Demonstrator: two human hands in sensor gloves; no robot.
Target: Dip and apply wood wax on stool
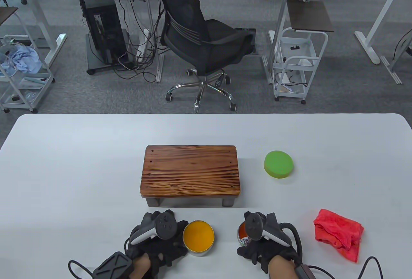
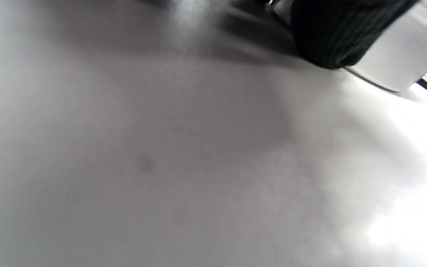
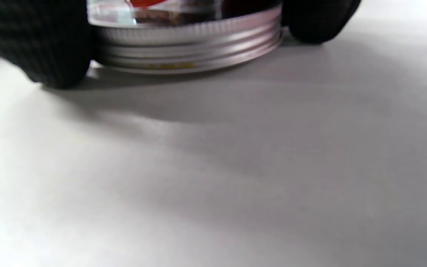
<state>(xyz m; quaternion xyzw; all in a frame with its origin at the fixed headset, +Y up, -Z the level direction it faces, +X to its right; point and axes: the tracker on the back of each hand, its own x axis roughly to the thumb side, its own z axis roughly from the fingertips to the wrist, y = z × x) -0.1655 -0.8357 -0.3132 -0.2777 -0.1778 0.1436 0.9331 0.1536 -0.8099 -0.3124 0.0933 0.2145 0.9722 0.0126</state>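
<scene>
A low wooden stool (image 1: 190,171) stands mid-table. In front of it sits an open wax tin (image 1: 198,237) full of orange wax. My left hand (image 1: 161,237) is against the tin's left side. In the left wrist view a gloved fingertip (image 2: 328,37) touches the tin's metal wall (image 2: 402,55). My right hand (image 1: 257,237) grips the tin's lid (image 1: 243,235), which rests on the table. In the right wrist view the fingers (image 3: 35,44) flank the threaded lid (image 3: 187,48). A round green sponge (image 1: 278,164) lies right of the stool.
A crumpled red cloth (image 1: 338,232) lies at the front right of the white table (image 1: 80,179). A black office chair (image 1: 202,44) and carts stand on the floor beyond the far edge.
</scene>
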